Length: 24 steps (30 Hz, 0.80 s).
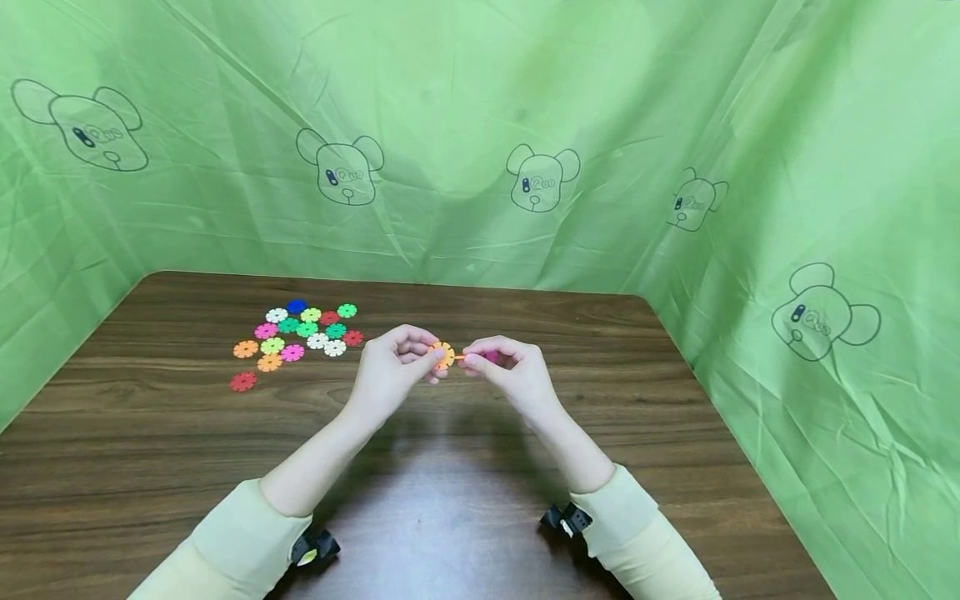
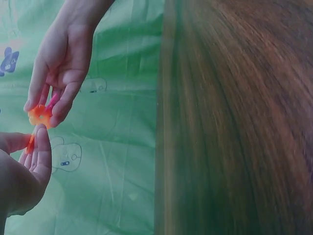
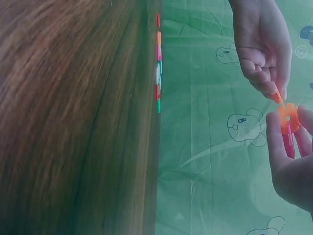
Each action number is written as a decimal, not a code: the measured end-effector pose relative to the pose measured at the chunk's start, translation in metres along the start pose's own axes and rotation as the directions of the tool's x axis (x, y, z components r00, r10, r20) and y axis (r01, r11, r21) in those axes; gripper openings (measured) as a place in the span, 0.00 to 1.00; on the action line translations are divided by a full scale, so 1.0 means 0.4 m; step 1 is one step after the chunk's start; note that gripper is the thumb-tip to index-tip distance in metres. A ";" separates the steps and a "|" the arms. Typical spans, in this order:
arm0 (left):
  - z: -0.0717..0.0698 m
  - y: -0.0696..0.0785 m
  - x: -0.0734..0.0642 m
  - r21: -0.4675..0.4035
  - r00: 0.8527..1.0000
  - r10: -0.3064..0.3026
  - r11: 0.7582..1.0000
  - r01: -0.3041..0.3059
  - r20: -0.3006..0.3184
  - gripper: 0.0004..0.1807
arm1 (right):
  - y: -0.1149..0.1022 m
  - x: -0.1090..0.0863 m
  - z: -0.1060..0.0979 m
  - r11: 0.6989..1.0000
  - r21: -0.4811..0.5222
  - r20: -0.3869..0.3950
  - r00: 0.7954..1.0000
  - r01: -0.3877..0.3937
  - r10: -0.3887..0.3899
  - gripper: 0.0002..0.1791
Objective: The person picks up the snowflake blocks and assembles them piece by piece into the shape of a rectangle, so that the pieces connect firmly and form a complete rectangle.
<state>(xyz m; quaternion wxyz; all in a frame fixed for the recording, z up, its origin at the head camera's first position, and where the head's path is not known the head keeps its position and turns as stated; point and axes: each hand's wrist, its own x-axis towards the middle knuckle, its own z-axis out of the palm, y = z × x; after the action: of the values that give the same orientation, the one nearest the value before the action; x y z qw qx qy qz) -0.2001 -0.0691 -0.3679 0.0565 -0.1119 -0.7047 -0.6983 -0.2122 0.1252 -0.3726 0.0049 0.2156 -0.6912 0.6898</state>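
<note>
My left hand [image 1: 390, 371] pinches a flat orange snowflake disc [image 1: 444, 356] between thumb and fingers, its notched face toward the head camera. Opposite it, my right hand [image 1: 517, 371] pinches a second orange snowflake disc [image 3: 292, 113], which is edge-on in the head view. A pink snowflake disc [image 3: 289, 139] stands at an angle against that second one, between the right fingers, and looks joined to it. Both orange discs are close together, edge to edge; whether their notches interlock I cannot tell. Both hands are raised above the table.
Several loose snowflake discs [image 1: 307, 328] in red, orange, pink, white, green, yellow and blue lie on the brown wooden table [image 1: 420, 517], left of the hands. One red disc [image 1: 243, 382] lies nearest the front. Green cloth [image 1: 450, 233] hangs behind and at the sides.
</note>
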 end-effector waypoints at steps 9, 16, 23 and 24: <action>0.005 -0.014 0.002 -0.018 1.000 0.013 1.000 -0.013 -0.017 0.12 | 0.000 -0.001 0.002 1.000 -0.018 -0.011 1.000 0.013 -0.014 0.13; 0.006 -0.009 -0.003 -0.032 1.000 0.008 0.999 -0.009 -0.027 0.13 | -0.002 0.001 0.006 0.997 -0.069 -0.024 0.999 0.033 -0.035 0.11; 0.013 -0.018 0.000 -0.044 0.999 -0.008 0.999 0.006 -0.045 0.11 | 0.006 0.001 0.009 0.995 -0.088 -0.020 0.998 0.053 -0.055 0.09; 0.014 -0.019 0.000 -0.048 0.999 -0.005 0.999 0.003 -0.046 0.11 | 0.007 0.001 0.009 0.995 -0.079 -0.022 0.998 0.057 -0.059 0.09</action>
<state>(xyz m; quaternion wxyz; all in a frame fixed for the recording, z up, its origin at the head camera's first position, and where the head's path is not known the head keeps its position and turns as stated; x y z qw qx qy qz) -0.2014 -0.0635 -0.3754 0.0685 -0.0957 -0.6864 -0.7177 -0.2123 0.1217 -0.3752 0.0418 0.2271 -0.7111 0.6641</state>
